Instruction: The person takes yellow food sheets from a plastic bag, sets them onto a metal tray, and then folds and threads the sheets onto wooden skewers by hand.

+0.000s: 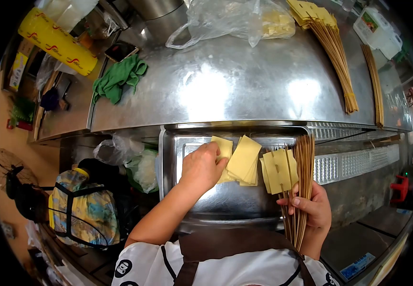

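A metal tray point(263, 205) holds stacks of flat yellow sheets point(245, 159). My left hand point(201, 164) is over the left stack, its fingertips pinched at the edge of a yellow sheet point(223, 147). On the tray's right side my right hand point(311, 205) is wrapped round a bundle of thin brown sticks point(304, 167). Some of these sticks pass through yellow sheets point(279, 172), which stand beside the bundle, just above my right fingers. The middle stack lies between my two hands, slightly fanned.
Beyond the tray is a steel counter point(159, 95) with a green cloth point(120, 78), a plastic bag point(225, 21), skewered yellow sheets point(313, 13), loose sticks point(374, 86) and a white jug point(377, 32). A yellow roll point(58, 40) lies at upper left, a patterned bag point(82, 207) at lower left.
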Available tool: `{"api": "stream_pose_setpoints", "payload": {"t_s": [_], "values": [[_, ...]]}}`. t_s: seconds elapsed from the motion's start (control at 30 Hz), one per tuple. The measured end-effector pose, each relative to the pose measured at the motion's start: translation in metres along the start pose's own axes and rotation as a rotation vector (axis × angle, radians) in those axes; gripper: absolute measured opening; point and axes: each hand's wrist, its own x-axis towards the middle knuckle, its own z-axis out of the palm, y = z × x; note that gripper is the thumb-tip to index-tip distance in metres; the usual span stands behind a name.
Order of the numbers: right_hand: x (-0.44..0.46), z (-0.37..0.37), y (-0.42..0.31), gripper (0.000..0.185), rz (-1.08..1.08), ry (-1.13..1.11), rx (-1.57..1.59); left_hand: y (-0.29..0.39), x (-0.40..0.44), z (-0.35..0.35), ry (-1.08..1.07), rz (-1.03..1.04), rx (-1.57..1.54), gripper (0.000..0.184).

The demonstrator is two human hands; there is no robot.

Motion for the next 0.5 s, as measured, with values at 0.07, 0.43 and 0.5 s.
{"api": "stream_pose_setpoints", "payload": {"t_s": [0.07, 0.43, 0.5], "values": [[-0.001, 0.002, 0.000, 0.022, 0.015, 0.022, 0.005, 0.004, 0.000, 0.000, 0.014, 0.019, 0.029, 0.020], [0.000, 0.000, 0.001, 0.022, 0.021, -0.009, -0.002, -0.010, -0.002, -0.017, 0.019, 0.000, -0.050, 0.011], [0.000, 0.004, 0.001, 0.024, 0.022, 0.038, -0.044, -0.019, -0.001, -0.015, 0.040, -0.211, -0.715, 0.009]]}}
